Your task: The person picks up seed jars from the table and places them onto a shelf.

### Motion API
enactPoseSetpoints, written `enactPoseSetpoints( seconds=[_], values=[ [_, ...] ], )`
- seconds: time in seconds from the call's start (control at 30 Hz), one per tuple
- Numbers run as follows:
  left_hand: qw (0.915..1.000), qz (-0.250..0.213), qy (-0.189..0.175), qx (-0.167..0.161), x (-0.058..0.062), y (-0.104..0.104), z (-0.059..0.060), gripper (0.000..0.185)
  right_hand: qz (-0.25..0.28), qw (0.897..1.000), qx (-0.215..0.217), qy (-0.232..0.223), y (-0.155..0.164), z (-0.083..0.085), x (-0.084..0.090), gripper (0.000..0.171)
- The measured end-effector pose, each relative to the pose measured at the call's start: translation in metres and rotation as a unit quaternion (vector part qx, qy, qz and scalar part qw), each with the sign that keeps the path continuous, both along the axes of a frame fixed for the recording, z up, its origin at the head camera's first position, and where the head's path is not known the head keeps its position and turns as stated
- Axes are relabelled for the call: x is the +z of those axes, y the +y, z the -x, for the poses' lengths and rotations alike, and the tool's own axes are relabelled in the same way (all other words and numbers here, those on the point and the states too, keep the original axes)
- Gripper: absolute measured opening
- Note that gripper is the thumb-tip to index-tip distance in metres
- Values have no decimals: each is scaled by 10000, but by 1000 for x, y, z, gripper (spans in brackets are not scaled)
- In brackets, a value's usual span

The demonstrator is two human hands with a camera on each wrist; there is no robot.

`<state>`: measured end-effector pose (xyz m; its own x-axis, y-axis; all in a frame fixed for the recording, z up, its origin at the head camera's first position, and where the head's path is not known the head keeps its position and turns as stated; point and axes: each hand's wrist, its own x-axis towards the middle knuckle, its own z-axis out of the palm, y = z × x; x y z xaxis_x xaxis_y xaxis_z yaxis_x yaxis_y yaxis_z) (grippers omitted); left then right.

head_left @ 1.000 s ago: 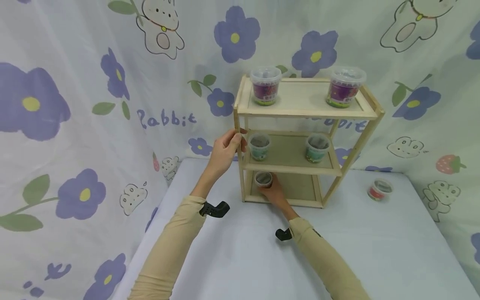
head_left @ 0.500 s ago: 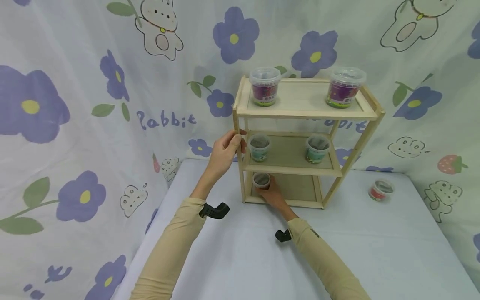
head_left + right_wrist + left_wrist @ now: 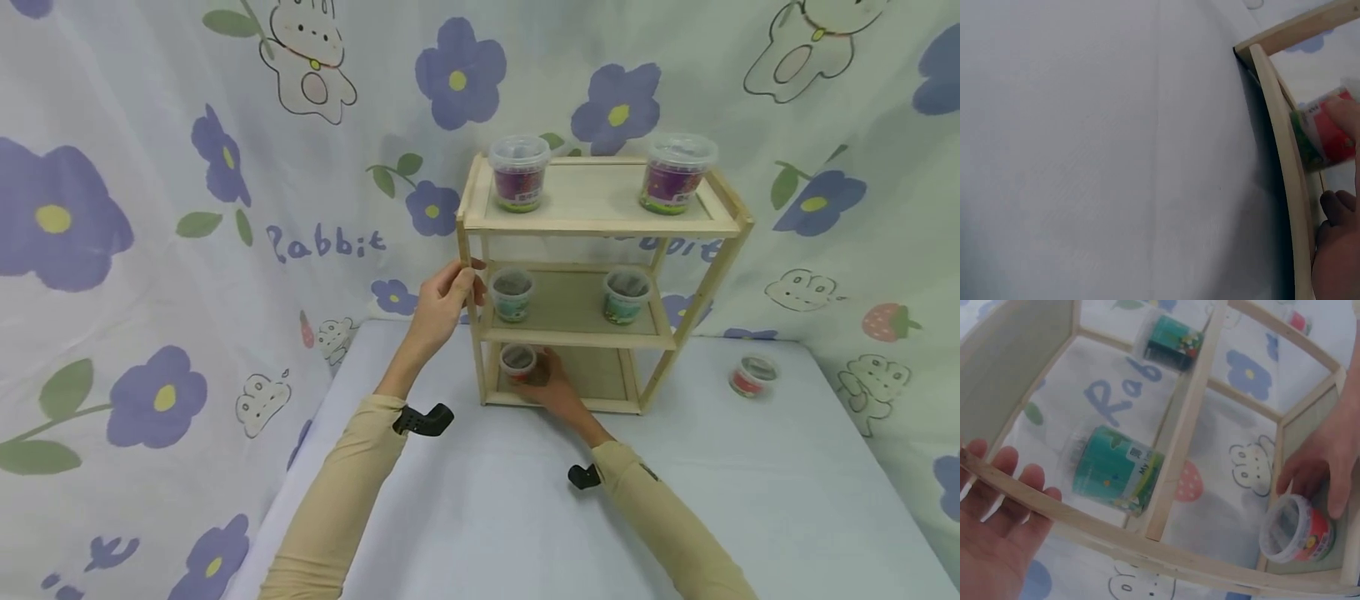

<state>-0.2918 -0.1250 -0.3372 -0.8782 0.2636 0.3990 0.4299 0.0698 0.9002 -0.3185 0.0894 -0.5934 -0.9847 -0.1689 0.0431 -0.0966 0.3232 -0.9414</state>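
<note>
My left hand (image 3: pixel 441 304) grips the left front post of a three-tier wooden shelf (image 3: pixel 592 340); its fingers curl round the post in the left wrist view. A small clear plastic cup (image 3: pixel 517 363) with a red label stands upright at the left of the bottom tier. My right hand (image 3: pixel 553 386) is just right of this cup, fingers parted. In the right wrist view the thumb (image 3: pixel 1342 117) overlaps the red label (image 3: pixel 1329 134), while the other fingers (image 3: pixel 1335 206) stand apart from the cup.
Two green-labelled cups, one left (image 3: pixel 512 296) and one right (image 3: pixel 626 297), stand on the middle tier. Two larger purple-labelled tubs (image 3: pixel 519 175) are on top. Another red-labelled cup (image 3: pixel 752 377) stands on the white table (image 3: pixel 750 500) to the right. A printed curtain hangs behind.
The red-labelled cup has shifted slightly left on the bottom tier. My right hand has loosened from round it and drawn a little to the right. The left hand keeps its grip on the post.
</note>
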Motion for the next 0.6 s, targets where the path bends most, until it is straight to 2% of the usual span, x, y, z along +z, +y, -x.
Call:
enactPoseSetpoints(
  seconds=[0.13, 0.23, 0.47, 0.6],
  values=[
    [10000, -47, 10, -39, 0, 0, 0, 30, -22, 10000, 57, 40, 14, -6, -1, 98],
    [10000, -59, -26, -57, -1, 0, 1, 31, 65, 9996, 99, 244, 24, -13, 1, 96],
    [9999, -103, 86, -51, -24, -5, 22, 33, 848, 9953, 460, 125, 43, -56, 44, 92],
    [9999, -96, 75, -47, -24, -4, 22, 31, 820, 9945, 418, 507, 58, -72, 30, 88]
  ],
)
